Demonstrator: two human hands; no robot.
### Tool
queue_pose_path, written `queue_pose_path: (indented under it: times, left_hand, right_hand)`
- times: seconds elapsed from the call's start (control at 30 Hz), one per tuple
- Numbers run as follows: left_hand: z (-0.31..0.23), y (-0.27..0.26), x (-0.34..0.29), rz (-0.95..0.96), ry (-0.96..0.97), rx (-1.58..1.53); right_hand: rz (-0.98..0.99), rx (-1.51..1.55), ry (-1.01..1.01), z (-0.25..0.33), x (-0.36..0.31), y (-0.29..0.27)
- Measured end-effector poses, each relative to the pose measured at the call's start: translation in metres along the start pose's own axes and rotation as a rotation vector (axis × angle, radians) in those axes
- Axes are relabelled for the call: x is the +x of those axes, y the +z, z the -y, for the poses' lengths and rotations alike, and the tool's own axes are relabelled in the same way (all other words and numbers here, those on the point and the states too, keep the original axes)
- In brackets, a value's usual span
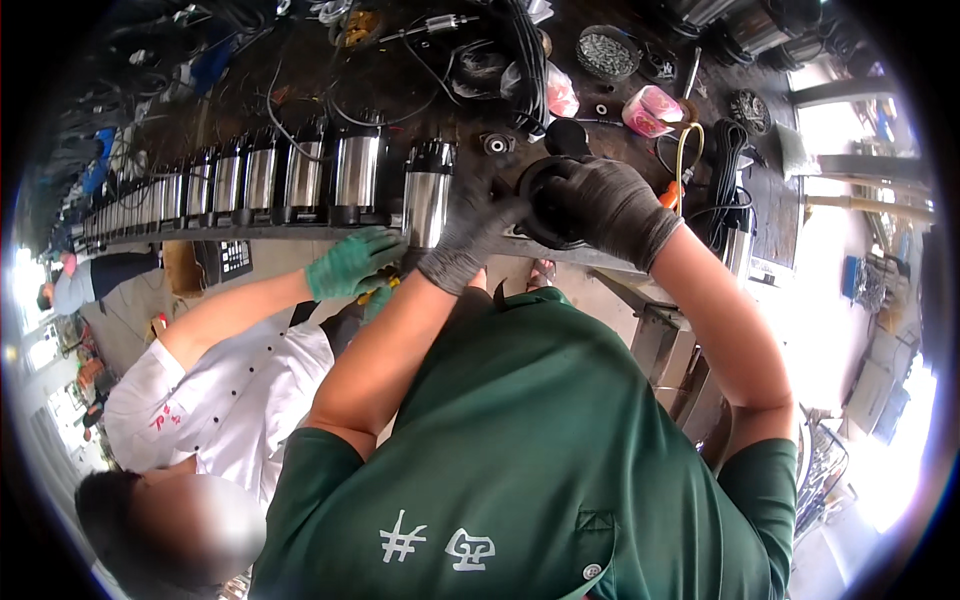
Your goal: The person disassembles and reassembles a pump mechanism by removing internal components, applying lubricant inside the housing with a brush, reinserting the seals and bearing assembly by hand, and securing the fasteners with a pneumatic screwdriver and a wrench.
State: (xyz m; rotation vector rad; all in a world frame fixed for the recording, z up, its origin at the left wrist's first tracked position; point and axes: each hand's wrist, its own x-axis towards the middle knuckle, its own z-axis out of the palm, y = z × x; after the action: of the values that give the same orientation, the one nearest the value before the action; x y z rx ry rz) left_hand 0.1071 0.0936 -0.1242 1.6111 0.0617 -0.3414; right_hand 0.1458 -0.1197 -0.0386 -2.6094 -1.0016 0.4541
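At the bench edge, my gloved right hand (622, 208) is closed on a black round part (546, 205) shaped like a ring or cup. Beside it, my gloved left hand (468, 238) reaches toward the part. Its fingers are blurred, and I cannot tell whether they touch the part. Just left of that hand stands an upright silver cylinder (427, 205) with a black top, like a pump body. Behind the round part lies a black disc-shaped piece (567, 138). A small dark fitting with a pale ring (496, 145) sits behind my left hand.
A co-worker's green-gloved hand (352, 262) is close to my left wrist. Several silver cylinders (262, 172) line the bench edge leftward. Farther back are a bowl of small metal parts (607, 52), a pink-white packet (652, 108) and black cable coils (735, 150). An orange-handled tool (670, 195) lies right.
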Motion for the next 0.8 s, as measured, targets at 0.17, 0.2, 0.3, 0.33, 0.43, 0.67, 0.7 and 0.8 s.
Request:
queue_pose_path:
  times: [0.17, 0.2, 0.3, 0.33, 0.43, 0.67, 0.7, 0.8]
  left_hand:
    - [-0.008, 0.024, -0.014, -0.095, 0.107, -0.035]
    - [-0.009, 0.026, -0.016, -0.109, 0.071, -0.047]
    - [-0.010, 0.028, -0.020, -0.144, 0.000, -0.073]
    - [-0.009, 0.027, -0.019, -0.156, 0.061, -0.082]
    - [-0.010, 0.027, -0.018, -0.155, 0.092, -0.137]
    - [-0.009, 0.034, -0.016, -0.092, 0.185, -0.230]
    - [-0.011, 0.035, -0.018, -0.123, 0.130, -0.231]
    - [-0.005, 0.035, -0.019, -0.195, 0.091, -0.220]
  right_hand:
    - [0.102, -0.012, -0.164, -0.004, 0.016, -0.005]
    - [0.106, 0.020, -0.184, -0.009, 0.018, 0.000]
    - [0.122, 0.055, -0.225, -0.016, 0.024, 0.007]
    - [0.131, 0.059, -0.235, -0.014, 0.025, 0.005]
    - [0.178, 0.037, -0.236, 0.003, 0.028, -0.003]
    - [0.078, 0.089, -0.333, 0.004, 0.025, 0.010]
    - [0.131, 0.021, -0.299, 0.007, 0.026, 0.007]
    - [0.165, -0.051, -0.287, 0.007, 0.027, 0.001]
